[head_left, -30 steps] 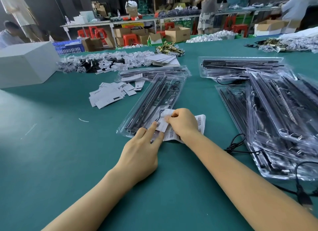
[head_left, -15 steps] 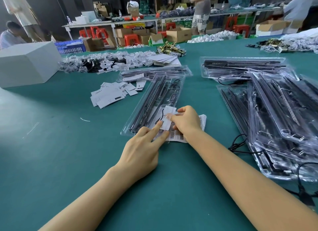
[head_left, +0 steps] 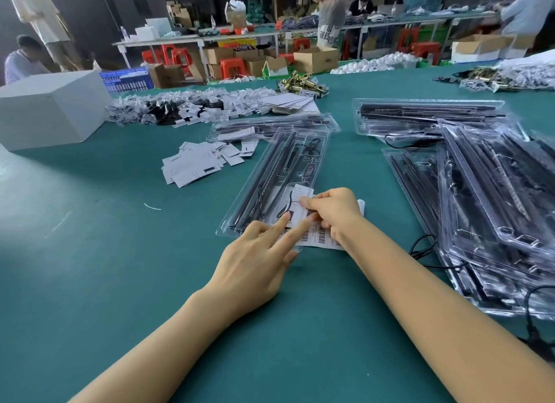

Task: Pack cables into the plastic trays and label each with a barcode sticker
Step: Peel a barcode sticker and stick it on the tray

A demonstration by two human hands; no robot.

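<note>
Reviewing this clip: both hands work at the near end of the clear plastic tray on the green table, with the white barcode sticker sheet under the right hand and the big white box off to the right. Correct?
Not quite. The head view shows the big white box at the far left of the green table, not the right. The rest holds: left hand and right hand work at the near end of the clear plastic tray, with the white barcode sticker sheet under the right hand.

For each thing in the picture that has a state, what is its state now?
Clear tray: flat on the table, packed with black cables.
Sticker: on the tray's near end.
Barcode sheet: flat, partly under the right hand.
Left hand: two straight fingers press the tray's near end.
Right hand: pinches the sticker.
Tray pile: stacked at right.
</note>
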